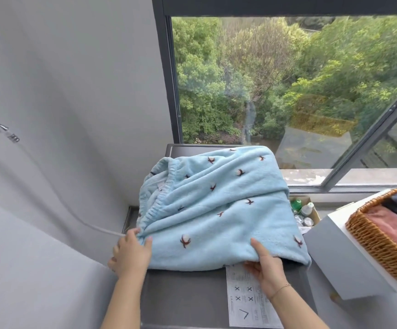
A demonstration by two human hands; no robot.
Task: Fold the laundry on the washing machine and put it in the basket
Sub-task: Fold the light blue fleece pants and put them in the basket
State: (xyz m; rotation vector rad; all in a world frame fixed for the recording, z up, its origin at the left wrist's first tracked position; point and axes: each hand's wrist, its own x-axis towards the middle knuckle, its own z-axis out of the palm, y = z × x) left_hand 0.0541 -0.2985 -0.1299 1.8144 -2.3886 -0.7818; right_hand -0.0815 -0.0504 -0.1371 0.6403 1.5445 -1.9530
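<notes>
We see one light blue fleece garment [218,210] spread across the washing machine [183,295] top. Our left hand [131,252] pinches its elastic waistband at the left edge; our right hand [266,269] holds the near hem. One wicker basket [378,248] at right holds one pink and one dark folded piece.

wall [69,115] hard left, basket [380,243] right, bare lid [185,298] nearest

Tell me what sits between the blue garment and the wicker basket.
In the head view, an open cardboard box of bottles sits low between the blue garment and the wicker basket.
</notes>
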